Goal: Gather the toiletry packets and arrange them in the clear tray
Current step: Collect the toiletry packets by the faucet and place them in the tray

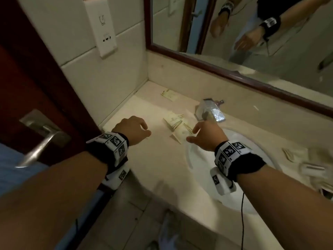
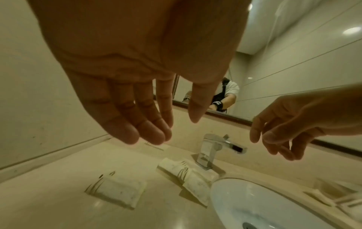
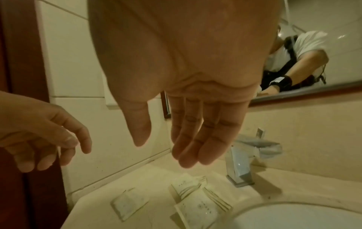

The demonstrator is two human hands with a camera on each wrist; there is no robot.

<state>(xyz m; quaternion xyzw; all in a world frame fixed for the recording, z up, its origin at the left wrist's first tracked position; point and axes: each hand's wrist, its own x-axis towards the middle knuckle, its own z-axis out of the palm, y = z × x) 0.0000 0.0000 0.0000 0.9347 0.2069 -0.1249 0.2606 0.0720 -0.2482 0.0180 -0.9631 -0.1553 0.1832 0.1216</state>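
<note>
We see overlapping packets (image 1: pixel 177 126) on desk (image 1: pixel 162 168) between tap (image 1: pixel 210 110) and sink (image 1: pixel 234 159) rim. One packet (image 2: pixel 117 191) lies under left hand (image 1: pixel 132 128); another (image 1: pixel 169 95) near back corner. More blurred packets (image 1: pixel 288 154) at desk's right edge. Left hand, right hand (image 1: pixel 207 135) hover, fingers relaxed, holding nothing.

Head view looks down on the counter (image 1: pixel 162 159); both wrist views sit low, facing the faucet (image 2: pixel 213 148) and mirror (image 3: pixel 313 93).
</note>
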